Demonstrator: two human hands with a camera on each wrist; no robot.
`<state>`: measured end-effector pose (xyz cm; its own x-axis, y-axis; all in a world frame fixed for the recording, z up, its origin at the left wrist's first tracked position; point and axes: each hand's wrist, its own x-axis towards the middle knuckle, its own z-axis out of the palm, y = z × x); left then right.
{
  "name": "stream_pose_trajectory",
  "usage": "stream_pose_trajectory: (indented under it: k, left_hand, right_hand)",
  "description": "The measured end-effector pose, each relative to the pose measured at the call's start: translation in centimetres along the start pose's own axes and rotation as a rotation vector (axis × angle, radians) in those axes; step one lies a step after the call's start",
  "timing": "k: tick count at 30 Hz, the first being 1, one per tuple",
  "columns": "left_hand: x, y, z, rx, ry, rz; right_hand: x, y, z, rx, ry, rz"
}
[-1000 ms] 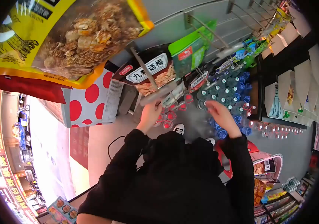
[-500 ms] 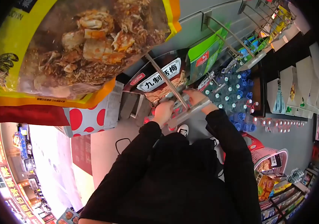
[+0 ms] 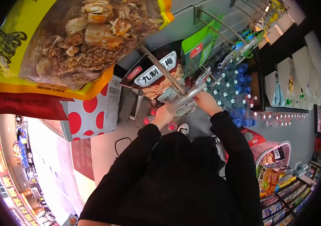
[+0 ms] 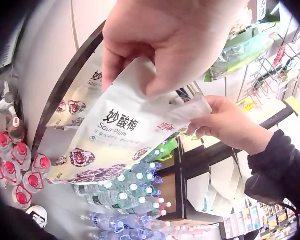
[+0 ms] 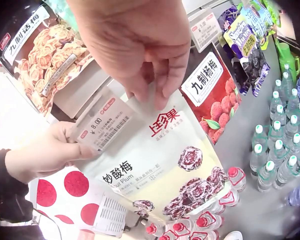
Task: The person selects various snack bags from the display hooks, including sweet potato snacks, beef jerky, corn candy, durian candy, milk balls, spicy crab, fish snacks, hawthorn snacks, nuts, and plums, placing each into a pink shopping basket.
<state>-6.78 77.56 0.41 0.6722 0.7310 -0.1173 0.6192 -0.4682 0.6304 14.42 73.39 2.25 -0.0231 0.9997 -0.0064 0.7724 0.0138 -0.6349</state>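
white-and-cream plastic sour plum pouch [image 4: 110,145], held by its top edge
head: left hand [image 3: 164,116] and right hand [image 3: 207,102] at the straight silvery metal hook's [image 3: 162,69] near end; left wrist: both pinch the pouch; right wrist: grips sit apart, likely so it hangs flat

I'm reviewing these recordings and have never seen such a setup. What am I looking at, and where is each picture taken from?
There is no machine here: a person works with bare hands. The wide, round picture comes from a camera on the head, looking forward and down; each close-up comes from a camera on one wrist. The left hand and right hand pinch the upper edge of a pale Sour Plum bag. In the right-wrist view, a price tag overlaps it. On the grey floor stand many clear bottles. Beside the right arm is a pink basket with packets in it.
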Motion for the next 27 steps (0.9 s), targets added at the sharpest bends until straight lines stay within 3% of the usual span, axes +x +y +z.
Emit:
stream_pose_trajectory:
  k: [5,9,11,13,17,21,24,27]
  left_hand:
    - [-1.2,1.0,0.4,-0.027,-0.033,-0.019]
    - [-2.4,0.2,2.5,0.026,-0.093,0.017]
    - [-3.2,0.1,3.5,0.059,-0.168,0.044]
    - [-3.3,1.9,3.5,0.09,-0.301,0.053]
    - [-2.9,8.2,3.0,0.069,-0.342,0.277]
    - [-2.7,18.1,0.9,-0.115,-0.586,0.348]
    - [-1.6,25.1,0.9,-0.279,-0.676,0.521]
    - [0.0,31.5,2.0,-0.367,-0.823,0.497]
  right_hand:
    - [-1.5,1.5,1.7,0.033,0.0,0.006]
    - [-4.5,1.3,1.9,0.08,-0.076,0.168]
    - [-6.9,3.6,3.6,0.234,-0.007,0.127]
    - [-10.4,4.9,3.4,0.218,-0.057,0.216]
    - [-19.2,6.1,1.4,0.376,-0.035,0.324]
    - [-28.6,4.0,-3.3,0.579,0.105,0.403]
    - [-34.6,2.7,-6.6,0.735,0.273,0.44]
    - [-39.0,0.8,-11.1,0.69,0.494,0.508]
